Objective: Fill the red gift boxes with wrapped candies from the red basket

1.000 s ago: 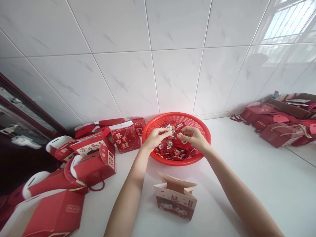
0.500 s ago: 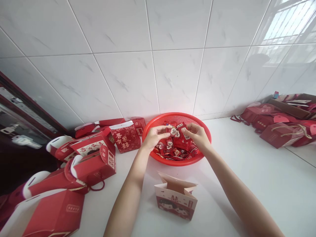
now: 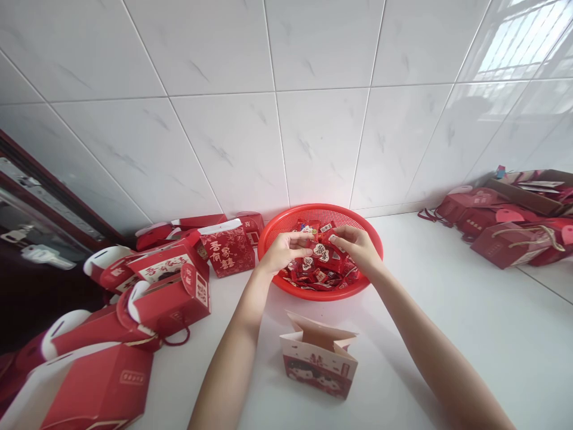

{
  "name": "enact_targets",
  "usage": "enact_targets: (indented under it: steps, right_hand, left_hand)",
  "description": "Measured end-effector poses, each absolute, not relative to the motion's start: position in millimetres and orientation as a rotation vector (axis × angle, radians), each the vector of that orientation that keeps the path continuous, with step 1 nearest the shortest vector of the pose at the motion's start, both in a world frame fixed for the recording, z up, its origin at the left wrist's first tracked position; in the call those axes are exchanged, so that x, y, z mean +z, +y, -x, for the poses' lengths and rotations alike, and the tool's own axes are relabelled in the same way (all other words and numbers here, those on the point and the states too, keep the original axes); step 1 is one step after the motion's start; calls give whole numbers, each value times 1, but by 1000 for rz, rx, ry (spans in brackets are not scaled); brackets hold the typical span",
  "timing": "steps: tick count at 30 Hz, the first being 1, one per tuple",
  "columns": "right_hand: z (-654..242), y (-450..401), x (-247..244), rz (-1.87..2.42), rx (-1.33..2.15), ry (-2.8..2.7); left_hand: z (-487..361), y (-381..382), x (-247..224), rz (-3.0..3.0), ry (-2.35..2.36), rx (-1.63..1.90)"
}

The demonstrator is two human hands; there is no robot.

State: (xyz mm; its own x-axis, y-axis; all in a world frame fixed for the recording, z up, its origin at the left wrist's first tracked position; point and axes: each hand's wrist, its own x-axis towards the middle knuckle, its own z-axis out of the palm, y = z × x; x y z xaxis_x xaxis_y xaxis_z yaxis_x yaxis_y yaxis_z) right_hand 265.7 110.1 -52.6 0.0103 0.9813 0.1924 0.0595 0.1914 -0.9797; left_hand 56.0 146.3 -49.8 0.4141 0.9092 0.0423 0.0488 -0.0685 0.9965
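Since the last frame, the packet (image 3: 321, 254) has dropped lower over the basket (image 3: 320, 214). My right hand (image 3: 356, 248) pinches it narrowly; I can't tell whether my left hand (image 3: 284, 251) holds anything. It's light, soft and slippery: grip its crimped edge.

a white counter (image 3: 447, 310) holds a red mesh basket (image 3: 320, 214), with a cream-and-red paper gift box (image 3: 319, 358) in front of it and red gift boxes (image 3: 172, 304) piled on either side.
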Motion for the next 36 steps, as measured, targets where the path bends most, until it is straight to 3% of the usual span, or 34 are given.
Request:
enact_targets:
  steps: [17, 36]
  right_hand:
    - [-266, 112, -57, 1054, 1145, -1469]
    - [-258, 115, -63, 1015, 928, -1642]
  left_hand:
    - [-58, 144, -49, -1533, 866, 719]
    - [-60, 143, -50, -1573, 1021, 673]
